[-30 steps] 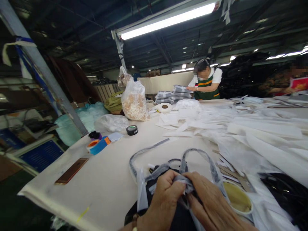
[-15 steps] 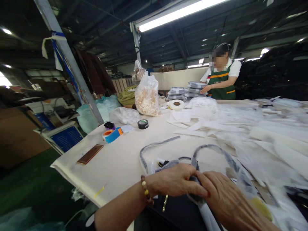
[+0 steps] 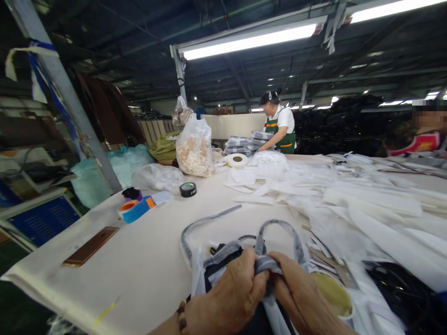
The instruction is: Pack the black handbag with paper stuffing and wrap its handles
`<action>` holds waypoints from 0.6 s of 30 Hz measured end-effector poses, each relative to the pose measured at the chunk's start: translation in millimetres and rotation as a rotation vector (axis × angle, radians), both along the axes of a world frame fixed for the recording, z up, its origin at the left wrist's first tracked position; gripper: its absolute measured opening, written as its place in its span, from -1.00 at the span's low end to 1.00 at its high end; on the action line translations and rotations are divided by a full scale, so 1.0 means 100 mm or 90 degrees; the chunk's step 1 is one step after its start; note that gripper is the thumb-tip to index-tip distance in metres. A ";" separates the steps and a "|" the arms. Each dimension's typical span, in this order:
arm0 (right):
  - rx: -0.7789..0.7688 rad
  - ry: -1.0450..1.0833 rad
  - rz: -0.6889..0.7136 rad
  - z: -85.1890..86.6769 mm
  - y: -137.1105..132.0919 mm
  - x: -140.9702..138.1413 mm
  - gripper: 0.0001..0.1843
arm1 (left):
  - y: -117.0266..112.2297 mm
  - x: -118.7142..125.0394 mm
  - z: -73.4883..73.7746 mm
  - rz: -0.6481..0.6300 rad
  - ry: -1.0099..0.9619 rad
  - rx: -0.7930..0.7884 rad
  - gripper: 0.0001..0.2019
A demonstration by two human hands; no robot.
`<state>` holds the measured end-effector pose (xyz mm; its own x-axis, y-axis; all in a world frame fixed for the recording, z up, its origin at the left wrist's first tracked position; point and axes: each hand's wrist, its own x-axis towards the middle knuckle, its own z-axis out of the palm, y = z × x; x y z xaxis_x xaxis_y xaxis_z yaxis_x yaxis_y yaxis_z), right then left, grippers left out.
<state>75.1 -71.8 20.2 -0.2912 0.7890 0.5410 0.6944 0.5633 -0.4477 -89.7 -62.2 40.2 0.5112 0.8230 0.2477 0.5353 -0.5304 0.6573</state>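
Observation:
My left hand (image 3: 233, 293) and my right hand (image 3: 300, 293) meet at the bottom middle, both closed on a grey wrapped bag strap (image 3: 264, 264). The strap loops up over the table (image 3: 157, 260) in an arch (image 3: 279, 228). Under my hands lies a black bag (image 3: 223, 260) with clear plastic around it. A bead bracelet sits on my left wrist.
A brown phone (image 3: 90, 245) lies at the left edge. Tape rolls (image 3: 132, 209), black tape (image 3: 187, 189) and white tape (image 3: 237, 160) sit further back, with a filled plastic bag (image 3: 194, 148). White paper strips (image 3: 349, 200) cover the right. A person (image 3: 279, 128) works at the far end.
The view swung left and came back. My hands stayed together on the strap, shifting their grip slightly; the person at the far end leaned over the stacked packets.

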 end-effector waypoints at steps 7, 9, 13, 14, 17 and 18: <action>-0.020 0.048 0.052 -0.10 0.02 -0.06 -0.74 | -0.15 0.07 0.03 0.107 -0.062 -0.071 -0.77; 0.124 -0.055 0.065 -0.04 0.03 -0.04 -0.70 | -0.16 0.01 0.18 0.049 -0.072 -0.147 -0.81; 0.300 -0.228 0.082 0.17 -0.01 -0.09 -0.65 | -0.12 -0.13 0.47 -0.064 -0.055 -0.277 -0.76; 0.312 -0.251 0.084 0.22 -0.03 -0.11 -0.66 | -0.10 -0.16 0.50 -0.067 -0.054 -0.308 -0.78; 0.319 -0.298 0.081 0.31 -0.07 -0.17 -0.72 | -0.06 -0.22 0.49 -0.071 -0.098 -0.381 -0.78; 0.315 -0.313 0.079 0.32 -0.08 -0.18 -0.74 | -0.05 -0.24 0.46 -0.077 -0.118 -0.395 -0.79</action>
<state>56.8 -79.6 52.0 -0.6654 0.4302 0.6101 0.6684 0.7072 0.2304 -113.5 -67.3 85.9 0.6033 0.7810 -0.1613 0.3446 -0.0729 0.9359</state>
